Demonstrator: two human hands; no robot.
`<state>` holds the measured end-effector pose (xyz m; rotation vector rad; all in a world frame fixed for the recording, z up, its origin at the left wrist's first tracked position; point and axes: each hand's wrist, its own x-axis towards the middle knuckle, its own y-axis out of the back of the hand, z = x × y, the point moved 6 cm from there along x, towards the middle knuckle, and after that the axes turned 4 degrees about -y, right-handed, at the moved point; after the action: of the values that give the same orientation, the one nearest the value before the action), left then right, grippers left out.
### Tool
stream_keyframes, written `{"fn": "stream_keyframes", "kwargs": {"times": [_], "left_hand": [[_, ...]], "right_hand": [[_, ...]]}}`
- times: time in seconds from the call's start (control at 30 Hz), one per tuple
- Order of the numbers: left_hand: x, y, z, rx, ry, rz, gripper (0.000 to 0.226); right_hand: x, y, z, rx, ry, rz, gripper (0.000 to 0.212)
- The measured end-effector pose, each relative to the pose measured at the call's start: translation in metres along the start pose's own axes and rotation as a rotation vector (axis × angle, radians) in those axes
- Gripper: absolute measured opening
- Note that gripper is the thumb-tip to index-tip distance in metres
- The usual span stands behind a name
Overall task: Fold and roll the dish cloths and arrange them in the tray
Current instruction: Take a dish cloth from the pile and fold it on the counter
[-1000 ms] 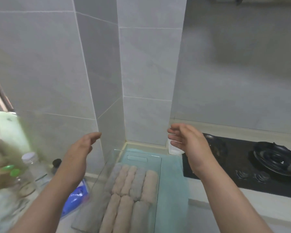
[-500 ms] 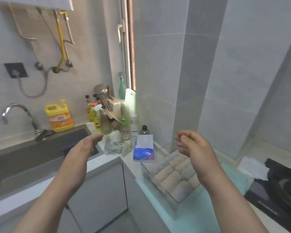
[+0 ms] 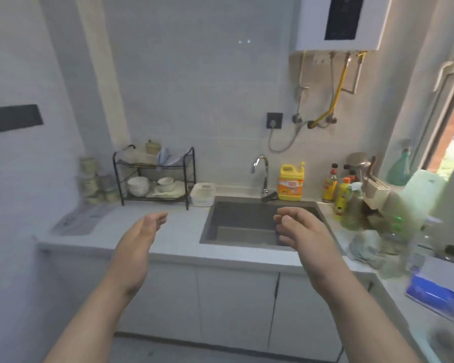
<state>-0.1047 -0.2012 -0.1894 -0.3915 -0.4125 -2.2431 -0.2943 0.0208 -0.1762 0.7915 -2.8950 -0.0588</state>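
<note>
My left hand (image 3: 139,242) is held out in the air in front of the counter, fingers relaxed and holding nothing. My right hand (image 3: 303,234) hovers in front of the sink (image 3: 247,221), fingers loosely curled and empty. The tray with the rolled dish cloths is out of view. A crumpled grey-green cloth (image 3: 364,248) lies on the counter to the right of the sink, apart from both hands.
A black dish rack (image 3: 155,176) with bowls stands at the back left. A white basket (image 3: 203,194), a tap (image 3: 262,174), a yellow detergent jug (image 3: 291,182) and several bottles (image 3: 338,189) line the back. A blue tissue pack (image 3: 430,294) lies at the right.
The view has swung left from the tray of rolled cloths by the stove to the sink counter. Both hands stay raised and empty.
</note>
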Motion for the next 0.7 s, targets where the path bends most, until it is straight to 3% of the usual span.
{"fn": "stream_keyframes", "kwargs": {"times": [0.17, 0.33, 0.53, 0.7], "left_hand": [[-0.001, 0.123, -0.024, 0.115, 0.064, 0.108, 0.058], [-0.003, 0.207, -0.058, 0.156, 0.146, 0.218, 0.054], [0.031, 0.26, -0.119, 0.172, 0.248, 0.302, 0.036], [0.107, 0.278, -0.174, 0.223, 0.285, 0.318, 0.042]], "right_hand": [[-0.003, -0.152, -0.002, -0.015, 0.015, -0.182, 0.02], [0.007, -0.253, 0.003, -0.041, -0.011, -0.304, 0.021], [0.067, -0.333, 0.029, -0.045, -0.051, -0.387, 0.023], [0.148, -0.394, 0.065, -0.037, -0.093, -0.457, 0.024]]}}
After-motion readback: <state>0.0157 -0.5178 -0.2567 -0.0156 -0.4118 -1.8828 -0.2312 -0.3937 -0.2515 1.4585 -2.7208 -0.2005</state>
